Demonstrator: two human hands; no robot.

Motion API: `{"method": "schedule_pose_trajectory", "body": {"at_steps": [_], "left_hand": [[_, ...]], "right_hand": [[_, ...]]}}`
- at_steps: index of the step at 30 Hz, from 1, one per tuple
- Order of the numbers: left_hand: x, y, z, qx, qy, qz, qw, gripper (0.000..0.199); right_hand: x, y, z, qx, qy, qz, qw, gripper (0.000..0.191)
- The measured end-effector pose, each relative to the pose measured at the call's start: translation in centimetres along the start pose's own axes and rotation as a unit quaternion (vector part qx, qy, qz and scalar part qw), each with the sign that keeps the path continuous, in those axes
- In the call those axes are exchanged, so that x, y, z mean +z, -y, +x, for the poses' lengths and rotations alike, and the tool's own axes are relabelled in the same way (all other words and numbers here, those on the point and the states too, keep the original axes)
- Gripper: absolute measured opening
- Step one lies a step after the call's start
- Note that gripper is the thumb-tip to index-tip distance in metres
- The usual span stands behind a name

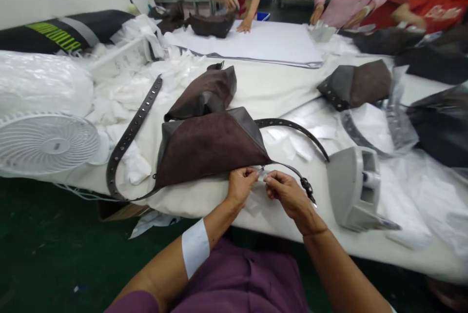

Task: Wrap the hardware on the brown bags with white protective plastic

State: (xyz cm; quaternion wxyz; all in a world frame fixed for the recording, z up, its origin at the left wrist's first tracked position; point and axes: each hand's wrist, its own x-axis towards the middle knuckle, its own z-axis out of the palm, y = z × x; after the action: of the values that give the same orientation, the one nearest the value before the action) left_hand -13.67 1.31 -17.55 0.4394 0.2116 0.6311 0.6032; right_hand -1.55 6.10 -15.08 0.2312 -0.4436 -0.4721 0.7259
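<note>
While a strip of table shows along its near edge, the brown bag lies just beyond the fingers. Left hand and right hand pinch narrowly near its right corner — contents unclear.

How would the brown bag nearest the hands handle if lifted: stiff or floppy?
Probably soft but shape-holding: the bag looks filled out, with peaked corners. Rolling seems unlikely, given its angular shape. The eyeletted strap on its left would likely trail and swing, since it lies in a loose curve on the table.
</note>
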Motion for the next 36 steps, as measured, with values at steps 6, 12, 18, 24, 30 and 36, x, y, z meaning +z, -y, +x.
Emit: {"method": "schedule_pose_trajectory", "body": {"at_steps": [6, 12, 18, 24, 30, 36], "left_hand": [[-0.7, 1.3, 0.2, 0.016, 0.025, 0.022, 0.999, 0.017], [-1.2, 1.0, -0.1, 0.066, 0.031, 0.081, 0.994, 0.015], [-1.6, 0.9, -0.5, 0.099, 0.038, 0.113, 0.988, 0.013], [-1.9, 1.0, -0.5, 0.109, 0.049, 0.118, 0.986, 0.013], [-2.1, 0.9, -1.1, 0.110, 0.054, 0.103, 0.987, 0.012], [-1.8, 1.6, -1.3, 0.080, 0.029, 0.075, 0.994, 0.023]], "right_hand": [[0.6, 0.1, 1.3, 0.009, -0.013, -0.054, 0.998, 0.026], [1.3, 0.2, 1.9, 0.022, -0.057, -0.111, 0.992, 0.025], [1.5, -0.1, 2.3, 0.066, -0.083, -0.129, 0.986, 0.022], [1.4, -0.1, 2.3, 0.186, -0.044, -0.044, 0.981, 0.014], [1.3, -0.2, 2.2, 0.224, -0.026, 0.027, 0.974, 0.015], [1.2, -1.4, 2.7, 0.199, -0.043, 0.054, 0.978, 0.016]]}}
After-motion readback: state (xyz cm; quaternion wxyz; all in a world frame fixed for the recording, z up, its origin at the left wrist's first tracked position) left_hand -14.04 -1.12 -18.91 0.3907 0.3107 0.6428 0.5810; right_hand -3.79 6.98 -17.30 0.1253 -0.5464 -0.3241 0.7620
